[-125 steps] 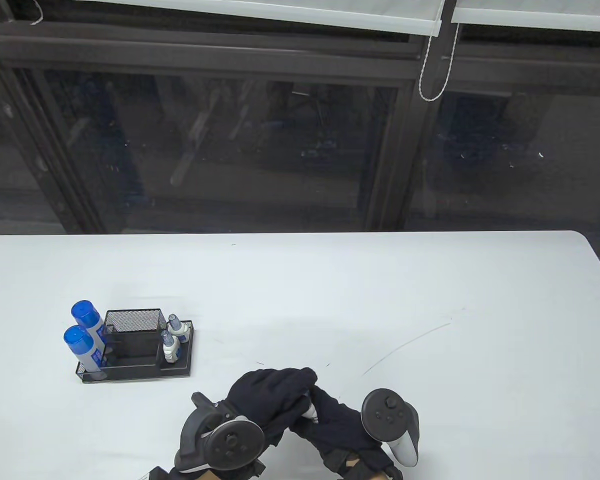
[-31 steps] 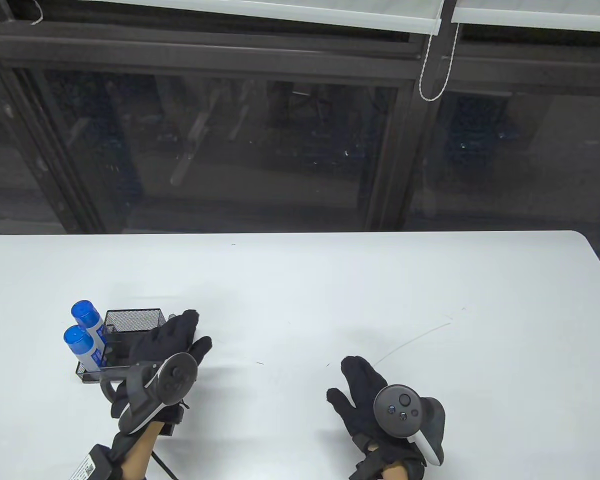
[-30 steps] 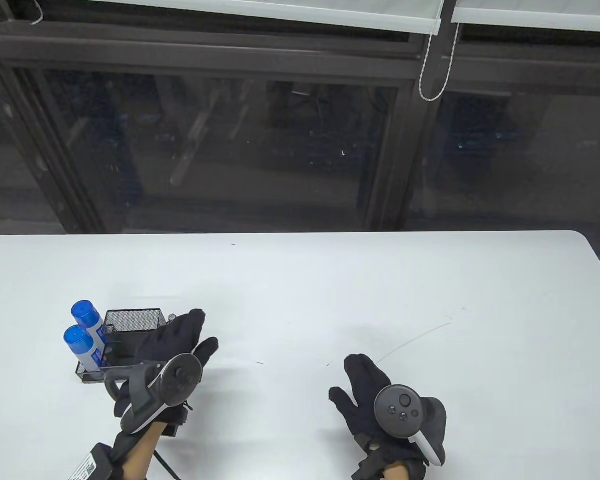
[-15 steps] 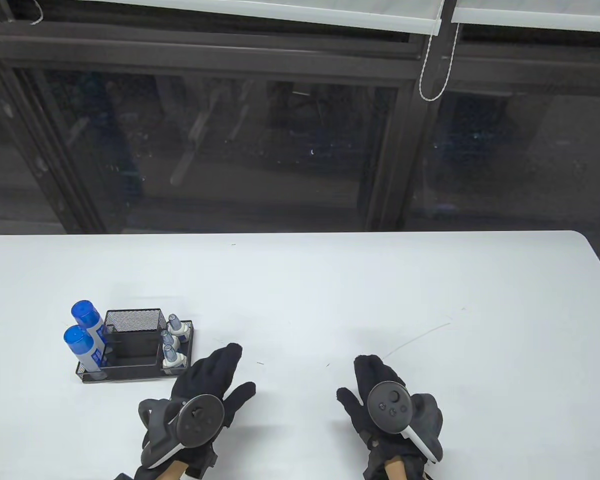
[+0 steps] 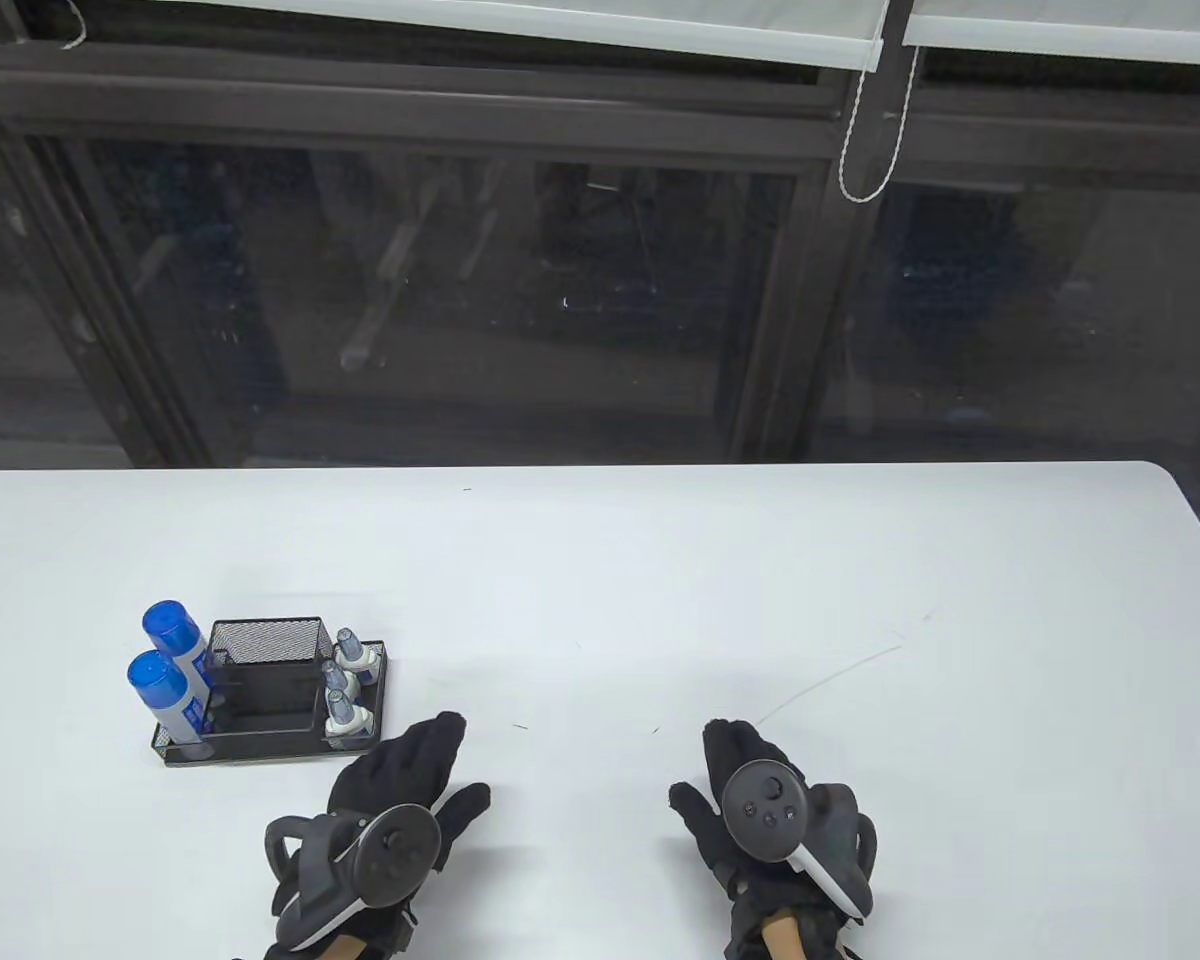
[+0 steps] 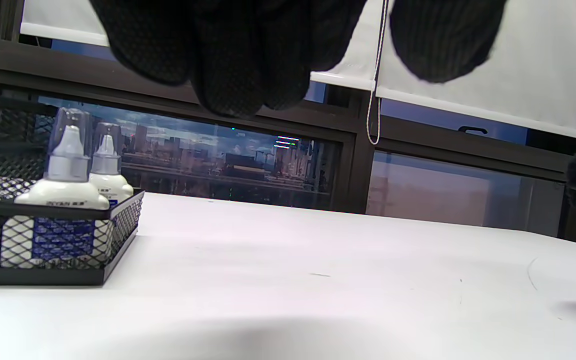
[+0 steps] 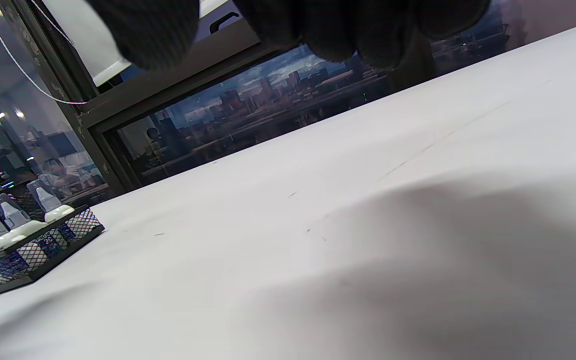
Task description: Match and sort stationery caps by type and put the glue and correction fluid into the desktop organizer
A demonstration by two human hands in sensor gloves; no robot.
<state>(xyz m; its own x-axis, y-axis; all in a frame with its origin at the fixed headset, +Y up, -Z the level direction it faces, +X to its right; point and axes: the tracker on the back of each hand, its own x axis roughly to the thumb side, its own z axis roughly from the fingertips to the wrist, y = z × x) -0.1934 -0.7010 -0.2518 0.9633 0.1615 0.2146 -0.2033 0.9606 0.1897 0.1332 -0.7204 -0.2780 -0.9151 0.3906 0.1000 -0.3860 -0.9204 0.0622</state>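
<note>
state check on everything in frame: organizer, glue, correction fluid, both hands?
desktop organizer: upright on the table, loaded.
glue sticks: two, blue caps on, upright in the left end.
correction fluid bottles: three, clear caps on, upright in the right compartment.
left hand: empty, fingers straight, just right of the organizer.
right hand: empty, fingers straight, over bare table.

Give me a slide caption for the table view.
Both gloved hands, left and right, rest empty beside the filled mesh organizer.

Organizer (image 5: 272, 745) table's left — glue sticks (image 5: 165, 680) left end, bottles (image 5: 345, 690) right.
</note>
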